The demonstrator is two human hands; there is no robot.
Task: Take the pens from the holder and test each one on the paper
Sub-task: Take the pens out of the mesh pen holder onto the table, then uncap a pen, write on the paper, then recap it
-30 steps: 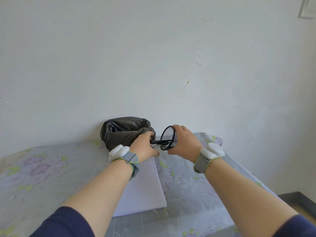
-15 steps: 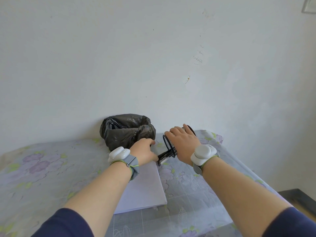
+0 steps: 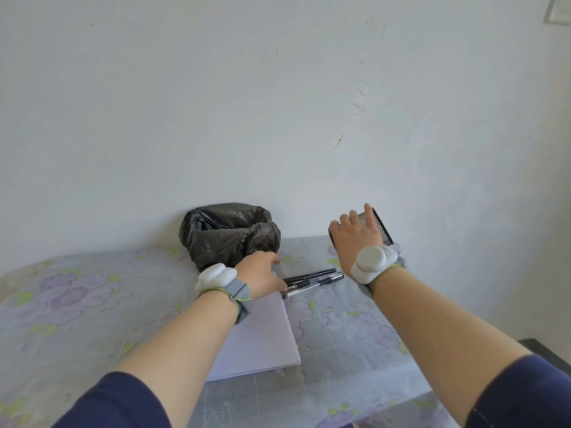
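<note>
The right hand point(image 3: 355, 239) wraps the black wire-mesh cylindrical pen holder point(image 3: 378, 228), its fingers point(image 3: 349, 218) curled over the near side of the rim and the holder standing about upright on the table point(image 3: 92, 298), which is covered in a pale floral cloth. The left hand point(image 3: 262, 273) rests palm down with its fingers bent toward a small bundle of slim black pens point(image 3: 312, 280); whether those fingers actually pinch the near ends cannot be told, since the hand hides the contact. The pens lie side by side on the cloth, stretching away from the left fingertips toward the right wrist, with their near ends at the far corner of the white stack of paper point(image 3: 262, 341) that sits under the left forearm. A crumpled black plastic bag point(image 3: 228, 236) sits just beyond the left fingers against the wall. The pens look light, rigid and smooth, so they would likely roll or slide if nudged; taking one at mid-barrel between thumb and forefinger seems the surest hold. The mesh holder looks light and stiff, easy to tip.
</note>
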